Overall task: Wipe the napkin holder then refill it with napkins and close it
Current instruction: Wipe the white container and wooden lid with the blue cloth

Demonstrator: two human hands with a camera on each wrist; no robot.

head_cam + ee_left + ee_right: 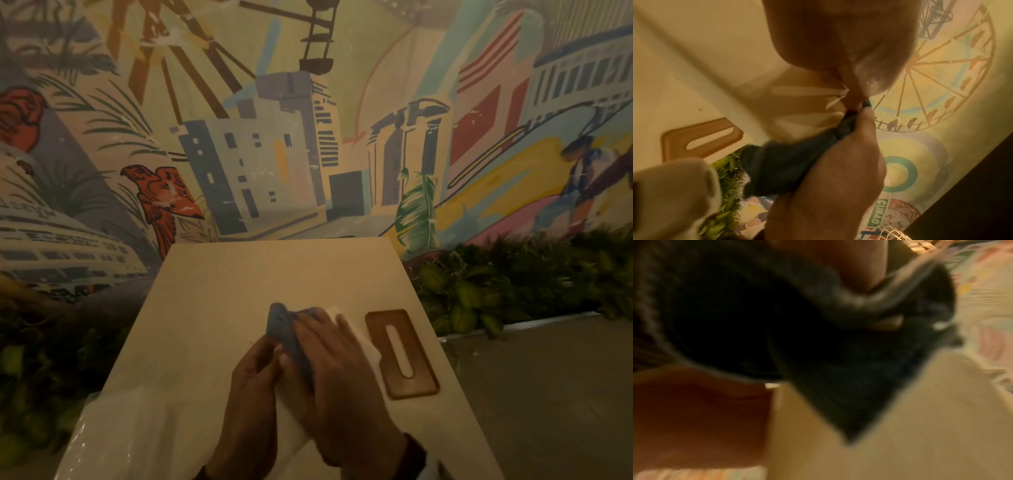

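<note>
A white napkin holder (368, 346) lies on the pale table (239, 281), mostly hidden under both hands. My left hand (270, 353) grips its left side with curled fingers. My right hand (318, 329) holds a dark blue cloth (286, 329) bunched against the holder's top. In the left wrist view the right hand (838, 170) clasps the cloth (789, 164) against the white holder wall (797, 104), beside the left fingertips (854, 99). The holder's wooden lid (400, 353), with a long slot, lies flat just right of the hands. The right wrist view is blurred and shows mainly the cloth (859, 378).
A clear plastic pack of white napkins (137, 428) lies at the table's near left corner. Green plants (513, 284) line the table's right side, more sit at the left (51, 359). A painted mural wall (308, 137) stands just behind the table's far edge.
</note>
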